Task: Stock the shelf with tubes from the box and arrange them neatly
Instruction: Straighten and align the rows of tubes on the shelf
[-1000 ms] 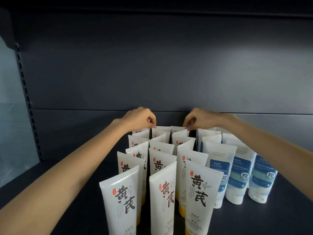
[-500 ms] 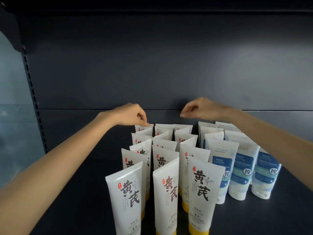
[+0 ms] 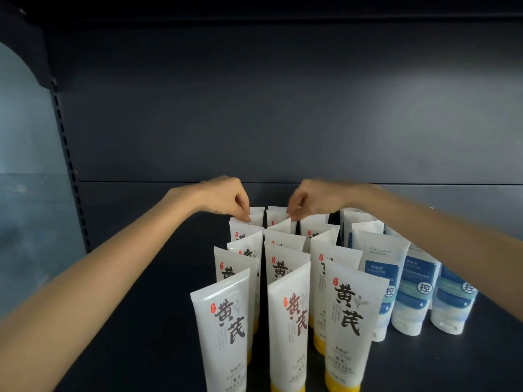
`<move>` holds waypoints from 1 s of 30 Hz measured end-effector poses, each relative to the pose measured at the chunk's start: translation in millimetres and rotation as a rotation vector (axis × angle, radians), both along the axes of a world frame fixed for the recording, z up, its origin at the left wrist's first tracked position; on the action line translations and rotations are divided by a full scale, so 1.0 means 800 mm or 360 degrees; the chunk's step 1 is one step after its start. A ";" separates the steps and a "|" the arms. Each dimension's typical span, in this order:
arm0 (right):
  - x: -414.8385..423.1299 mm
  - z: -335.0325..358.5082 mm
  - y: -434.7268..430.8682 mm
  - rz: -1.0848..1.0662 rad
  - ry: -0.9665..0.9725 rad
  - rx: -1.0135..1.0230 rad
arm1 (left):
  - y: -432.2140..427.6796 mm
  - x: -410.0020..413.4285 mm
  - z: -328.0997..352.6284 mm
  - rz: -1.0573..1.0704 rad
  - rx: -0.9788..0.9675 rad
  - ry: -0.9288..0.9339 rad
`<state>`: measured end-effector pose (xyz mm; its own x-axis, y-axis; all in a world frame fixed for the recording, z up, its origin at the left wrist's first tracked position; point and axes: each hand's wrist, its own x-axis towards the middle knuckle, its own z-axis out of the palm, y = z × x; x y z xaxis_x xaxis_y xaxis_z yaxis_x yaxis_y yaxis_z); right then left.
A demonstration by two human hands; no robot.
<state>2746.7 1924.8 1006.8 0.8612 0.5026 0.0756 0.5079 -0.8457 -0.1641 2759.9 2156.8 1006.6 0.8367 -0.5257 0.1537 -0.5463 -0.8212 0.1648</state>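
White tubes with black characters and yellow caps (image 3: 351,321) stand cap-down in three rows running toward the back of the dark shelf (image 3: 147,321). To their right stand white and blue tubes (image 3: 416,292) in similar rows. My left hand (image 3: 223,198) pinches the top edge of a rear tube in the left row (image 3: 256,215). My right hand (image 3: 314,198) pinches the top edge of a rear tube in the middle row (image 3: 283,224). The box is not in view.
The shelf's dark back panel (image 3: 283,108) rises right behind the rear tubes. A slotted upright (image 3: 66,154) and a pale side panel (image 3: 25,165) close off the left. Bare shelf floor lies left of the tubes.
Both hands rose off the back tubes half a second ago and have come down again, now pinching tube tops slightly nearer to me. The view has shifted a little.
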 end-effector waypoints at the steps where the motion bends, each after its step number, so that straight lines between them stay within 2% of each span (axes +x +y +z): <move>1: 0.001 0.000 0.001 -0.0006 -0.0001 -0.0005 | 0.002 0.002 -0.001 0.0010 0.0005 -0.0044; 6: 0.002 0.001 0.005 -0.0016 -0.0039 -0.0009 | 0.010 0.010 -0.013 -0.0010 -0.0057 -0.0228; 13: 0.003 0.000 0.005 -0.0048 -0.0103 0.0006 | 0.009 0.016 -0.026 -0.0076 -0.0203 -0.0304; 30: -0.009 0.010 -0.045 -0.0130 0.0038 0.0249 | -0.008 0.015 -0.024 -0.0212 -0.0379 -0.0098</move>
